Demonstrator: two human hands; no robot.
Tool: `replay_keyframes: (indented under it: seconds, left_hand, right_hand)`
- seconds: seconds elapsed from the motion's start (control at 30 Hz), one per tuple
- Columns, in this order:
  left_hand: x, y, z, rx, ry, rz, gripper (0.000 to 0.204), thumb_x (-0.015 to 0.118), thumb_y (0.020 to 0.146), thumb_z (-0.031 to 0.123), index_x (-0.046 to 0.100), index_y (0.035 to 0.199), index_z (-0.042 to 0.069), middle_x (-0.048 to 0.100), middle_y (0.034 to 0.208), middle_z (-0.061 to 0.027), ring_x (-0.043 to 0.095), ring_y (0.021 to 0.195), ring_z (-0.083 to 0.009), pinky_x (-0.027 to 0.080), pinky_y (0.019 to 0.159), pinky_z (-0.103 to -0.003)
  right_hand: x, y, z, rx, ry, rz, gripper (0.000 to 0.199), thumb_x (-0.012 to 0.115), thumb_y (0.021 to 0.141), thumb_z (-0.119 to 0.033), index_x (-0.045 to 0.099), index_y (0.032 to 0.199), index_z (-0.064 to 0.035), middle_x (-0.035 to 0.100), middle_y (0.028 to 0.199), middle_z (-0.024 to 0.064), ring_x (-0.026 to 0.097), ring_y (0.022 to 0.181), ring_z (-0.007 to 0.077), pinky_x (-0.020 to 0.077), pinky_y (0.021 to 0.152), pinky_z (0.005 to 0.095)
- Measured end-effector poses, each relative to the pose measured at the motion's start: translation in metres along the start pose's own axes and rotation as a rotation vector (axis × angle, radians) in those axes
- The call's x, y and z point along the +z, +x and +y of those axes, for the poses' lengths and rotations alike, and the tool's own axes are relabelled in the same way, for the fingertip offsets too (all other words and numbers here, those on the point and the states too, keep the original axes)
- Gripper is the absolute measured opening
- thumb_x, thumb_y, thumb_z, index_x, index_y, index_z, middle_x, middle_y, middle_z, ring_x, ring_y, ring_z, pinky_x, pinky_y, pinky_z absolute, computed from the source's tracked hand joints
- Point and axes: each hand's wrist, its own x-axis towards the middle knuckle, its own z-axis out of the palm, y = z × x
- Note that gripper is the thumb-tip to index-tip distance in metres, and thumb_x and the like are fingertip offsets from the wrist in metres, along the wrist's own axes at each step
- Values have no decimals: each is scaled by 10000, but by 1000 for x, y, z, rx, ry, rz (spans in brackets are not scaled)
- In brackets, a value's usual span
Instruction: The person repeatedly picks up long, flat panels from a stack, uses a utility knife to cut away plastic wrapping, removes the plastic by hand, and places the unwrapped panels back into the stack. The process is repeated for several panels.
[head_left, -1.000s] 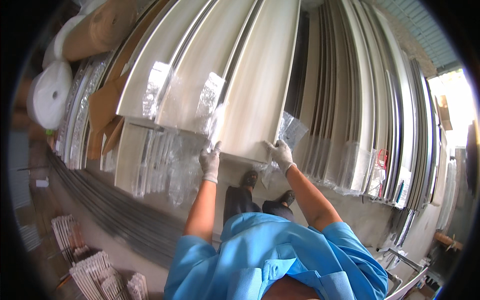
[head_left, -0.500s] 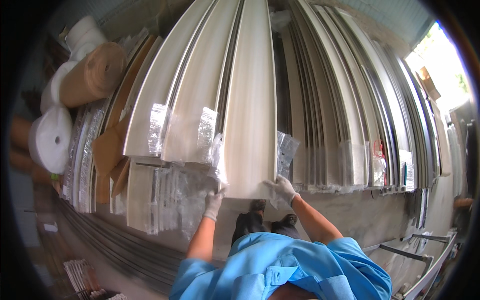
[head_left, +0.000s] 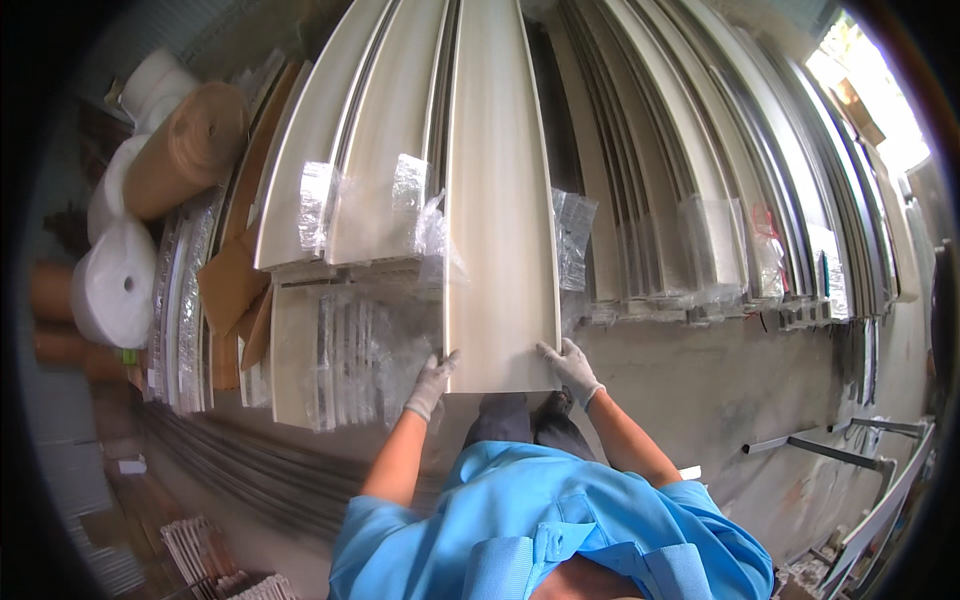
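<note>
A long, wide cream panel (head_left: pixel 502 250) with raised side edges runs away from me down the middle. Its near end juts out beyond the wrapped panels beside it. My left hand (head_left: pixel 432 384), in a pale glove, grips its left edge close to the near end. On the opposite edge my right hand (head_left: pixel 572 368), gloved too, holds the same panel, thumb on top and fingers hidden below. Clear plastic wrap (head_left: pixel 574 235) hangs at the panel's right side, and more crumpled wrap (head_left: pixel 432 235) bunches at its left.
Wrapped cream panels (head_left: pixel 375 220) are stacked on the left, with more profiles (head_left: pixel 670 190) on the right. Brown (head_left: pixel 185 150) and white rolls (head_left: pixel 115 285) lie far left. A metal frame (head_left: pixel 870 480) stands at lower right; dark rods (head_left: pixel 250 465) lie on the floor at left.
The panel has come toward me, its near end now farther past the neighbouring stacks. Both hands keep hold of its edges, and I have shifted back from the stacks.
</note>
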Motion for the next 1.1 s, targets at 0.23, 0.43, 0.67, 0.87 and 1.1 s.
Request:
replay_keyframes:
  seconds: [0.23, 0.43, 0.67, 0.87, 1.1]
  left_hand:
    - [18, 40, 32, 130, 135, 81, 923, 593, 844, 748, 551, 1321, -42, 637, 1219, -181, 595, 1132, -268, 452, 989, -385]
    - [36, 44, -13, 273, 11, 70, 680, 581, 925, 638, 609, 1178, 8, 664, 980, -114, 619, 867, -234, 488, 786, -395]
    - [53, -81, -67, 105, 89, -34, 748, 532, 911, 697, 591, 1204, 11, 662, 1117, -196, 624, 1043, -348, 491, 893, -422]
    - [39, -118, -36, -167, 371, -328, 935, 523, 871, 759, 485, 1404, -9, 614, 1294, -216, 586, 1209, -347, 445, 1063, -397]
    - [38, 61, 59, -110, -125, -410, 790, 621, 895, 644, 541, 1320, -17, 625, 1252, -154, 591, 1182, -229, 489, 1014, -371]
  right_hand:
    - [25, 27, -6, -114, -38, 348, 503, 560, 985, -477, 636, 1105, 5, 684, 953, 188, 639, 937, 299, 500, 823, 415]
    - [32, 4, 5, -242, -89, 490, 472, 547, 1007, -452, 661, 1058, 3, 667, 828, 127, 620, 799, 211, 500, 753, 363]
    - [19, -102, 64, -6, -78, 405, 378, 668, 950, -356, 681, 1099, -9, 724, 921, 76, 637, 835, 125, 523, 739, 319]
    - [25, -207, 124, -12, 9, 362, 406, 826, 819, -215, 666, 1123, 0, 733, 941, 77, 670, 834, 129, 554, 774, 309]
    - [28, -259, 143, 135, 261, 301, 392, 833, 794, -205, 677, 1101, -18, 715, 951, 38, 654, 829, 115, 551, 768, 303]
